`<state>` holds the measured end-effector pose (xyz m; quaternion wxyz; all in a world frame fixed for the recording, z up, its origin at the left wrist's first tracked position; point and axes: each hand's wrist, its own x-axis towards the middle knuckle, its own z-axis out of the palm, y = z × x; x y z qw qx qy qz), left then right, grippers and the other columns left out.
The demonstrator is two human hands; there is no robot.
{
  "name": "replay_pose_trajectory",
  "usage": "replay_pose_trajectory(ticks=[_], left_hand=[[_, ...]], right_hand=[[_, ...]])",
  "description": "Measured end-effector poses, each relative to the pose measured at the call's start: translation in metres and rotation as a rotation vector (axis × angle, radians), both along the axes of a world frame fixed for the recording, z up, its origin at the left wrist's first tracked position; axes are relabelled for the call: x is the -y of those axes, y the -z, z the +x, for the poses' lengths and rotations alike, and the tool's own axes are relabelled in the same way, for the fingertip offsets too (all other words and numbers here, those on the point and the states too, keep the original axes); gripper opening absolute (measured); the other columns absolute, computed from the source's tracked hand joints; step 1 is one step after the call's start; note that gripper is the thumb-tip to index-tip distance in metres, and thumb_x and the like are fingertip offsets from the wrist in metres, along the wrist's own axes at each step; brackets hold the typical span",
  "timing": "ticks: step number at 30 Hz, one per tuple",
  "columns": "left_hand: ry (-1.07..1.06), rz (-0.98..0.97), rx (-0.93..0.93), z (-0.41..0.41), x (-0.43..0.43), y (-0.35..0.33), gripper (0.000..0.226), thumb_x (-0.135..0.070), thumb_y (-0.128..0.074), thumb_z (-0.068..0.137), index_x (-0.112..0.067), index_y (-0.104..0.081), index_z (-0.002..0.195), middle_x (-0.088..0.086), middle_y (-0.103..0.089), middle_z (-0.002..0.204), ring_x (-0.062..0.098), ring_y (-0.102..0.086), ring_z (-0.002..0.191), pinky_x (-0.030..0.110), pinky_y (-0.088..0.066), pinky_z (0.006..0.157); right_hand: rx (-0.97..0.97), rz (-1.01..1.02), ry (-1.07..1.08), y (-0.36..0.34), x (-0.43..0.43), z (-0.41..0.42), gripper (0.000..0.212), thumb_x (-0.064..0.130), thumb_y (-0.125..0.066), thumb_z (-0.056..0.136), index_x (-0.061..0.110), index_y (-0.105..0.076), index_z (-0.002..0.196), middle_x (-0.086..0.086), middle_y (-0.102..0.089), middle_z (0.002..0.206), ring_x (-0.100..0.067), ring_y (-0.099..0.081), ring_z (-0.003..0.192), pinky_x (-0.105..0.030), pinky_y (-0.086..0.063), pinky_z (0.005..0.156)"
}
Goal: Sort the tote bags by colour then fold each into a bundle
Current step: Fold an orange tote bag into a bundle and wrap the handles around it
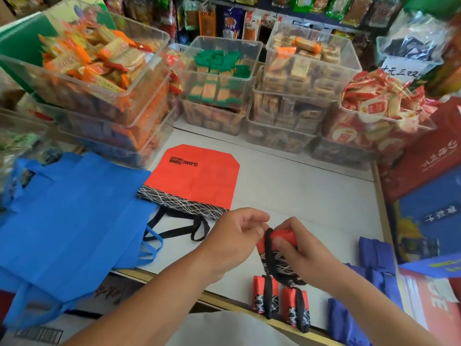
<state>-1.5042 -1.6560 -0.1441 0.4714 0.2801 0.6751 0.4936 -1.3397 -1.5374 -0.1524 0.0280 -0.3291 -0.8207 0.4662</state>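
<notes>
My right hand [303, 248] grips a rolled red tote bundle [277, 258] with a black-and-white patterned band, held just above the white counter [299, 186]. My left hand [237, 233] pinches the black strap that loops round the bundle's top. Two finished red bundles [282, 299], each wrapped by a black strap, lie side by side at the counter's near edge. One flat red tote [197, 176] with black handles is spread out in the middle. A stack of flat light-blue totes [69, 213] hangs over the left edge. Dark-blue folded bundles [374, 260] lie at the right.
Clear plastic bins of packaged snacks [219, 78] stand stacked along the back and left of the counter. Red and blue gift boxes [429, 176] line the right side. Shelves of hanging snack packets [234, 18] fill the background.
</notes>
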Motion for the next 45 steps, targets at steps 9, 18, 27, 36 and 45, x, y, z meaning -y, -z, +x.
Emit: replay_pose_trajectory(ticks=[9, 18, 27, 36, 45], left_hand=[[-0.129, 0.01, 0.06, 0.001, 0.009, 0.026, 0.02, -0.017, -0.075, 0.093, -0.026, -0.074, 0.111, -0.003, -0.076, 0.101, 0.009, -0.072, 0.096, 0.028, -0.058, 0.092], [-0.021, -0.015, 0.081, 0.01, -0.017, 0.051, 0.024, -0.016, -0.074, 0.092, -0.028, -0.07, 0.113, -0.003, -0.075, 0.108, 0.008, -0.071, 0.099, 0.019, -0.057, 0.083], [-0.094, -0.272, 0.117, 0.027, -0.05, 0.14, 0.039, -0.02, -0.079, 0.089, -0.024, -0.06, 0.123, 0.0, -0.07, 0.113, 0.016, -0.068, 0.101, 0.02, -0.05, 0.073], [0.051, -0.467, -0.241, 0.03, -0.068, 0.22, 0.042, -0.03, -0.078, 0.088, -0.015, -0.061, 0.123, 0.001, -0.066, 0.119, 0.021, -0.065, 0.109, 0.037, -0.053, 0.097], [0.778, -0.266, -0.83, 0.05, -0.023, 0.209, 0.109, -0.075, -0.059, 0.083, -0.035, 0.003, 0.163, -0.017, 0.023, 0.167, 0.009, 0.035, 0.149, 0.04, -0.007, 0.129]], right_hand=[[-0.287, -0.571, 0.517, 0.005, 0.012, -0.009, 0.023, 0.003, -0.074, 0.088, 0.01, -0.072, 0.11, -0.015, -0.077, 0.099, -0.03, -0.075, 0.089, -0.038, -0.057, 0.077], [-0.276, -0.526, 0.699, 0.03, 0.015, -0.008, 0.016, -0.001, -0.075, 0.087, 0.006, -0.074, 0.101, -0.015, -0.078, 0.091, -0.033, -0.075, 0.086, -0.043, -0.059, 0.08], [0.006, -0.175, 0.675, 0.106, -0.017, 0.038, 0.023, 0.023, -0.057, 0.104, 0.022, -0.068, 0.125, 0.009, -0.071, 0.118, -0.009, -0.066, 0.111, -0.013, -0.047, 0.083], [0.526, 0.369, -0.07, 0.214, 0.004, 0.102, 0.082, 0.062, -0.03, 0.101, 0.029, 0.016, 0.161, 0.009, 0.02, 0.169, -0.018, 0.017, 0.156, -0.041, -0.002, 0.128], [0.521, 0.496, 0.057, 0.217, 0.008, 0.108, 0.075, 0.067, -0.032, 0.101, 0.03, -0.011, 0.164, -0.009, -0.012, 0.171, -0.033, -0.012, 0.157, -0.052, -0.018, 0.124]])
